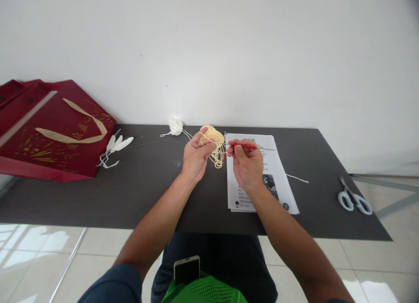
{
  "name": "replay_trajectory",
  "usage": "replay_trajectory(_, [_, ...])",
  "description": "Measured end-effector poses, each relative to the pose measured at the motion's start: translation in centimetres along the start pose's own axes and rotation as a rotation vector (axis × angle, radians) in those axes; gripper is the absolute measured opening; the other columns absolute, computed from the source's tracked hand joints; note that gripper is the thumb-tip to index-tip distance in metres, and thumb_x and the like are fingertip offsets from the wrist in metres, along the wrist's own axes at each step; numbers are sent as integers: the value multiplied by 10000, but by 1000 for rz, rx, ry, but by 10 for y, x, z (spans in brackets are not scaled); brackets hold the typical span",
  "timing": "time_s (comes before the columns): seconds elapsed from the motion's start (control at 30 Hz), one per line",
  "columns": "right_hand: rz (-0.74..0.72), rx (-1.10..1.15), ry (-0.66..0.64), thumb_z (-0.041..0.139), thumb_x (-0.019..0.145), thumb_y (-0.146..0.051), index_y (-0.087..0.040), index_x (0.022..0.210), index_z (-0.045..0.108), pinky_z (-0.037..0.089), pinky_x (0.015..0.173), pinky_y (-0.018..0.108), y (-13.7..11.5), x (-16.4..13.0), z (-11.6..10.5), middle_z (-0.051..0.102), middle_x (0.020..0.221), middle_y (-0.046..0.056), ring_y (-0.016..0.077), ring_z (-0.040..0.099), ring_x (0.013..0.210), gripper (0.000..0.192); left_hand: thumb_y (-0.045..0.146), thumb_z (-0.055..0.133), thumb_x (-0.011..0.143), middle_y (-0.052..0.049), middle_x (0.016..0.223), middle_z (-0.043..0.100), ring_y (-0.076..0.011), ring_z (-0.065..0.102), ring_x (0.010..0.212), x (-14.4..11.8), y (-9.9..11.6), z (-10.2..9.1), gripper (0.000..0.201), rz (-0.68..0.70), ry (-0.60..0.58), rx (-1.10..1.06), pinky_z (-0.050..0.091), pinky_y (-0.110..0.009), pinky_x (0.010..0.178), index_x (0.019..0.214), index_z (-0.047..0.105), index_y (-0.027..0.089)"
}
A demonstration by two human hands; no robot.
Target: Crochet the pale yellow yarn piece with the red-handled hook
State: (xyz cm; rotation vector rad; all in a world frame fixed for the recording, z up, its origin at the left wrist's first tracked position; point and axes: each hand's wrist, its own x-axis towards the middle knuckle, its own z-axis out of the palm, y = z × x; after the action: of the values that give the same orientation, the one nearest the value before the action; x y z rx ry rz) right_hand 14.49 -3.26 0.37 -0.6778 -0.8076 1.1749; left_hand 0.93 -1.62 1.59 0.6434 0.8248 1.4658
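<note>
My right hand (246,163) is closed round the red handle of a crochet hook (244,145), whose thin metal shaft points left toward my other hand. My left hand (197,155) pinches white yarn (209,140), with a strand looped over its raised index finger. The stitches at the fingertips are too small to make out. From there the yarn runs back to a white yarn ball (176,125) near the wall. Behind my fingers lies a pale yellow yarn bundle (214,135), partly hidden, with loose loops hanging toward me.
Printed sheets (284,194) lie under my right hand. Scissors (353,198) rest at the table's right end. White crocheted pieces (116,144) lie at left beside a dark red gift bag (59,133). A phone (186,270) and a green mesh item (206,290) are on my lap.
</note>
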Motion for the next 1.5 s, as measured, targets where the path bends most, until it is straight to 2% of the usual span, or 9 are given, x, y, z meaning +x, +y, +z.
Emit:
replay_trajectory(0.2, [-81, -91, -10, 786, 850, -293, -273, 897, 678, 556, 690, 307, 0, 0, -4, 776, 946, -10, 114, 670, 692, 119, 124, 854, 612, 48, 709, 677, -43, 538, 558, 1, -2, -4, 679, 49, -12, 78, 292, -204, 492, 1256, 642, 159])
replay_trajectory(0.33, [-144, -165, -10, 783, 852, -288, -273, 881, 668, 539, 668, 303, -1, 0, -7, 767, 918, -17, 114, 655, 666, 119, 121, 856, 606, 41, 709, 705, -53, 553, 545, 4, -2, -9, 684, 79, -36, 149, 367, -208, 528, 1257, 650, 158])
replay_trajectory(0.57, [-131, -132, -41, 786, 854, -310, -276, 893, 618, 490, 623, 274, -2, 2, -9, 746, 874, -28, 97, 591, 624, 175, 95, 828, 590, 14, 719, 739, -109, 643, 632, 6, 1, -12, 622, 72, -94, 238, 467, -242, 637, 1192, 682, 159])
replay_trajectory(0.83, [-133, -132, -90, 778, 866, -280, -269, 912, 601, 462, 617, 267, 1, 2, -13, 745, 866, -25, 95, 578, 625, 182, 84, 727, 614, 42, 662, 684, -89, 560, 567, 5, 2, -14, 499, 81, -173, 318, 372, -228, 564, 1104, 693, 171])
replay_trajectory(1.03, [-139, -125, -125, 786, 862, -287, -269, 921, 592, 461, 601, 265, 7, 3, -17, 751, 866, -25, 95, 589, 617, 204, 57, 660, 611, 49, 643, 667, -77, 525, 541, 4, 5, -17, 446, 46, -231, 301, 327, -211, 537, 1044, 670, 162])
replay_trajectory(1.3, [-94, -70, -165, 769, 876, -255, -265, 922, 598, 453, 608, 266, 0, 0, -13, 753, 866, -17, 98, 581, 621, 178, 57, 617, 553, 45, 603, 620, -52, 395, 455, 4, 9, -16, 395, -79, -266, 236, 190, -205, 457, 936, 657, 150])
replay_trajectory(1.5, [-34, -22, -139, 805, 843, -324, -268, 891, 598, 435, 590, 267, -4, -1, -8, 742, 828, -21, 101, 565, 612, 219, 58, 605, 528, 48, 554, 567, -42, 327, 431, 3, 11, -13, 339, -113, -305, 191, 157, -218, 453, 854, 646, 142])
